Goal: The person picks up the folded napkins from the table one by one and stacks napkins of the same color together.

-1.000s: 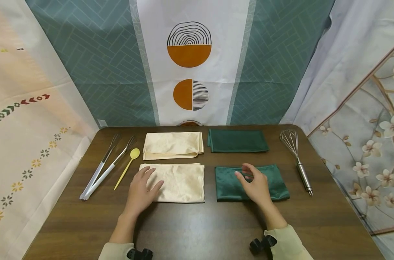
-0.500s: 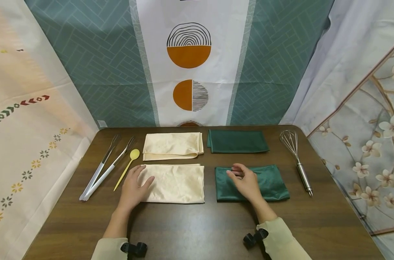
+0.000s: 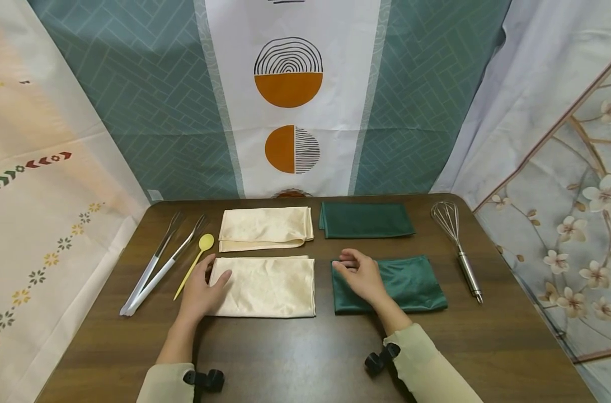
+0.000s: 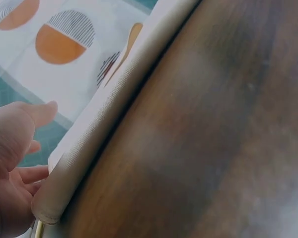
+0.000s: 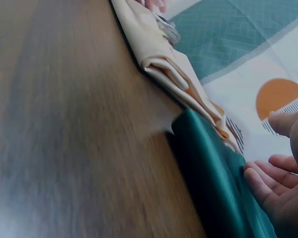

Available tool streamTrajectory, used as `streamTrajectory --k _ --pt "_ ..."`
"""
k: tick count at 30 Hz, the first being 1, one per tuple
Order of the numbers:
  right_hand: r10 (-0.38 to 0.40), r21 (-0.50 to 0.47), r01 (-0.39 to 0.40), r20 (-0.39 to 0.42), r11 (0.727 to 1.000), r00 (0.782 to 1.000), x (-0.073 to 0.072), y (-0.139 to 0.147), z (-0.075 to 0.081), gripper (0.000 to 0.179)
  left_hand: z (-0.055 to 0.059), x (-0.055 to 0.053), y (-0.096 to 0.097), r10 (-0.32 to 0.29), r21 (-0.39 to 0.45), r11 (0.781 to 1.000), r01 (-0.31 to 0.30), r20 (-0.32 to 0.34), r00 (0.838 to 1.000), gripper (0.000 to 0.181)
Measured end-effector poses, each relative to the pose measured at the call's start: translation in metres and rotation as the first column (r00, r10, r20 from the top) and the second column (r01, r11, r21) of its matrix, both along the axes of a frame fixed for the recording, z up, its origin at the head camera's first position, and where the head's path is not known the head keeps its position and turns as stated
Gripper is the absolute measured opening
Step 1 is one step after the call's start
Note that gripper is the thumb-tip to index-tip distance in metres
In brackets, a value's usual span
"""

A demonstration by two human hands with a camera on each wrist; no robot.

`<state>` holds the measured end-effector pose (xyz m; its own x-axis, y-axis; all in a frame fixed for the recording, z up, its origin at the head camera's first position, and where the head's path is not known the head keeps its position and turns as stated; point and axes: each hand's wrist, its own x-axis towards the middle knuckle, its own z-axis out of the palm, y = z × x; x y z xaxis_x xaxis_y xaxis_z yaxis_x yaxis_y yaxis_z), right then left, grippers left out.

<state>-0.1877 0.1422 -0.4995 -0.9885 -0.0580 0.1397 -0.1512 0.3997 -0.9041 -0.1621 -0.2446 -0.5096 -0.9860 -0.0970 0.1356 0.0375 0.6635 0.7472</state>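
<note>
My left hand [image 3: 200, 292] is at the left edge of a folded cream cloth [image 3: 272, 288], thumb raised apart from the fingers. The left wrist view has its fingertips right against the end of the cream fold [image 4: 82, 161]. My right hand [image 3: 363, 278] hovers over the left part of a folded dark green cloth [image 3: 416, 284], fingers loosely bent with nothing between them. In the right wrist view the fingertips [image 5: 260, 181] sit close beside the green cloth [image 5: 203, 153], with the thumb held away.
Behind lie a second folded cream cloth [image 3: 265, 226] and a second folded green cloth [image 3: 368, 220]. Metal tongs [image 3: 156, 278] and a yellow spoon [image 3: 206, 242] lie at the left; a whisk [image 3: 468, 272] lies at the right. Fabric hangs behind the wooden table [image 3: 285, 358].
Both hands have shifted left, the left one from over the front cream cloth to its left edge, the right one toward the left end of the front green cloth. The cloths lie as before.
</note>
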Motion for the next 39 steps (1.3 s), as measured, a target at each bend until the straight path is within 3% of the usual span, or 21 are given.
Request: streamTrajectory --k 5,12,17,23,26,30,36,39 --pt "0.04 0.02 -0.04 0.008 0.999 0.999 -0.007 -0.017 0.0 0.044 0.001 -0.003 0.0 -0.004 -0.012 1.0 0.005 0.038 0.999 0.071" --pt "0.127 0.148 -0.131 0.042 0.98 0.991 -0.019 -0.034 -0.007 0.048 -0.001 -0.005 -0.001 -0.021 -0.01 1.0 0.022 0.095 0.995 0.081" --pt "0.166 0.193 -0.171 0.044 0.966 0.985 -0.023 -0.039 -0.01 0.053 -0.002 -0.006 0.001 0.002 -0.041 0.999 0.002 0.1 0.995 0.081" --pt "0.218 0.223 -0.227 0.062 0.948 0.974 -0.027 -0.044 -0.009 0.059 0.001 -0.006 0.006 0.034 -0.019 0.999 -0.032 0.125 0.992 0.08" --pt "0.238 0.245 -0.248 0.069 0.937 0.969 -0.028 -0.047 -0.008 0.056 -0.001 -0.006 0.006 0.011 -0.015 1.0 -0.009 0.102 0.995 0.07" --pt "0.27 0.297 -0.269 0.039 0.916 0.962 -0.028 -0.049 -0.008 0.024 -0.004 -0.005 0.007 -0.045 0.004 0.999 0.045 0.075 0.996 0.047" --pt "0.348 0.337 -0.32 -0.025 0.886 0.937 -0.026 -0.046 -0.01 0.03 -0.005 -0.004 0.008 -0.06 0.04 0.998 0.057 0.079 0.995 0.038" --pt "0.368 0.338 -0.345 -0.005 0.875 0.93 -0.026 -0.046 -0.009 0.029 -0.004 -0.004 0.008 -0.063 0.051 0.997 0.059 0.083 0.995 0.028"
